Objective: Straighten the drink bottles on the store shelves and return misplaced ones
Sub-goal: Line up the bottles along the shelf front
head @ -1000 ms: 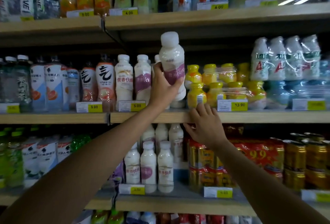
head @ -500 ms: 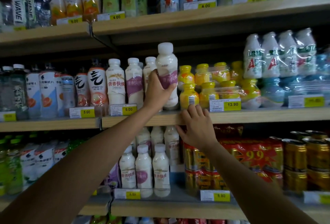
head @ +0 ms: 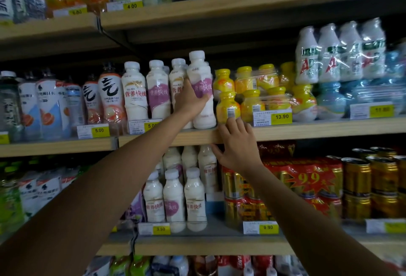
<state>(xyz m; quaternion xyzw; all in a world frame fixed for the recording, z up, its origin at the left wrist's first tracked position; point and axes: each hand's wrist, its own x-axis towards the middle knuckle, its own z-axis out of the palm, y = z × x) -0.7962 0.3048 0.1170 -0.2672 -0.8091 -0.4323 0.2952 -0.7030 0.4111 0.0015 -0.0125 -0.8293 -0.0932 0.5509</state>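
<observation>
One purple-label bottle (head: pixel 201 71) stands on the middle shelf (head: pixel 307 131), gripped by my left hand (head: pixel 190 100); right hand (head: pixel 238 148) spreads flat against its edge

Light: dim, coming from above the 13.90 price tag (head: pixel 281 116).
Shadow: pooling under the upper shelf (head: pixel 241 8) above it.
Glare: glinting on plastic wrap (head: pixel 371 34) right of it.
Blur: smearing bottles (head: pixel 13 198) far left of it.

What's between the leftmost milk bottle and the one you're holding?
Head view: a purple-labelled milk bottle and a red-lettered bottle half hidden behind the left hand.
</observation>
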